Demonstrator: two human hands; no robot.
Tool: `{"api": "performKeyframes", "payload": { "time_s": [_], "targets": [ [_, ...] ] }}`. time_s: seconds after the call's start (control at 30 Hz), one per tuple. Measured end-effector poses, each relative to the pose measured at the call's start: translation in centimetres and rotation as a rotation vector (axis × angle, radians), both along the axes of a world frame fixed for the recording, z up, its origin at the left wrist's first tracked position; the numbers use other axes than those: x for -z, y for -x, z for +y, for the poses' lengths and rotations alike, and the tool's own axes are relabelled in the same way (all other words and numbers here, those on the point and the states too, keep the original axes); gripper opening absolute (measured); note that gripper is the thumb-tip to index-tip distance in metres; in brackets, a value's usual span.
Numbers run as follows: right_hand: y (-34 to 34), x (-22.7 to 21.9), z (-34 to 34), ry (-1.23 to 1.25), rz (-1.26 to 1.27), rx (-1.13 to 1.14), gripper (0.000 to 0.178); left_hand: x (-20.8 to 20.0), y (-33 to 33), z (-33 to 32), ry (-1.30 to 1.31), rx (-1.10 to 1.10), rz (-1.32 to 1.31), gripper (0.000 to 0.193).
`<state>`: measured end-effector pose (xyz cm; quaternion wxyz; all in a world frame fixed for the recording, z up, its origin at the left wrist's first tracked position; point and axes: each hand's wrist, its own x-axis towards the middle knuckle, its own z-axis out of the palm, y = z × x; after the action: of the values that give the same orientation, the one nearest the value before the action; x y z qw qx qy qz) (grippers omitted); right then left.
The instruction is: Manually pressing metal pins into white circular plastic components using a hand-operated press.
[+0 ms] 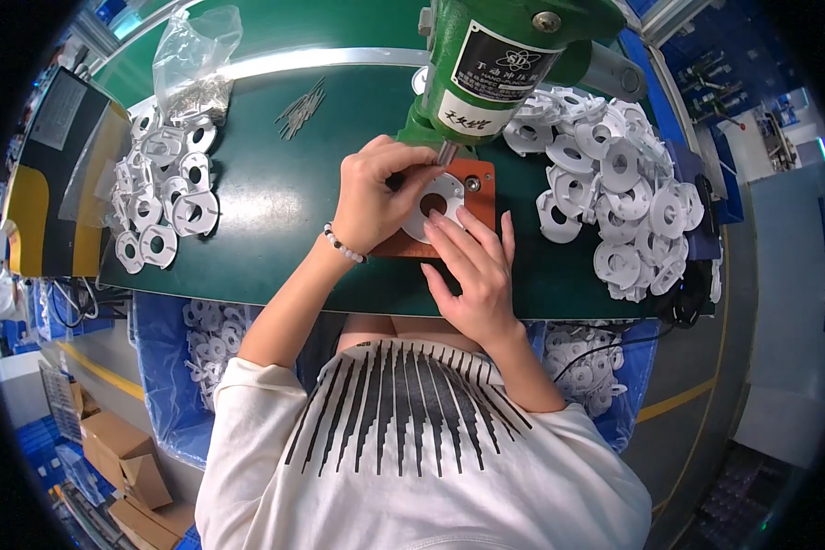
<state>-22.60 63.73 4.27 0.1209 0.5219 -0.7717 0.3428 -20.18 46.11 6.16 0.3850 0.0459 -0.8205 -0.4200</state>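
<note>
A white plastic ring (pixel 416 224) with a large centre hole lies on an orange-brown fixture plate (pixel 482 209). The plate sits under the ram (pixel 447 152) of a green hand press (pixel 486 64). My left hand (pixel 372 191) is closed in a pinch over the ring's far left edge, close beside the ram. Whatever is between its thumb and finger is hidden. From the near right, my right hand (pixel 478 280) reaches in with fingers stretched out and apart. Its fingertips are at the ring's near right edge, and nothing is held in it.
Loose white rings are piled right (pixel 618 174) and left (pixel 163 188) on the green table (pixel 275 229). Thin metal pins (pixel 302 108) lie at the back. A clear plastic bag (pixel 192 55) stands back left. Blue-lined bins (pixel 169 403) of white parts flank my lap.
</note>
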Motion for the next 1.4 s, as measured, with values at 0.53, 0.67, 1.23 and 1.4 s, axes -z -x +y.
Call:
{"api": "performKeyframes", "payload": {
  "time_s": [0.53, 0.67, 1.23, 1.4],
  "targets": [
    [0.1, 0.0, 0.4, -0.054, -0.028, -0.028, 0.05, -0.3, -0.2, 0.1, 0.078, 0.023, -0.057, 0.016],
    [3.5, -2.2, 1.0, 0.29, -0.561, -0.303, 0.058, -0.6, -0.2, 0.1, 0.143, 0.016, -0.089, 0.016],
    [24.8, -26.1, -9.0, 0.299, -1.27, -0.923, 0.039, 0.4, -1.4, 0.2, 0.202, -0.042, -0.331, 0.075],
    [19.0, -26.0, 2.4, 0.353, -1.147, -1.394, 0.049, 0.0, -1.5, 0.8, 0.276, -0.157, -0.265, 0.062]
  ]
}}
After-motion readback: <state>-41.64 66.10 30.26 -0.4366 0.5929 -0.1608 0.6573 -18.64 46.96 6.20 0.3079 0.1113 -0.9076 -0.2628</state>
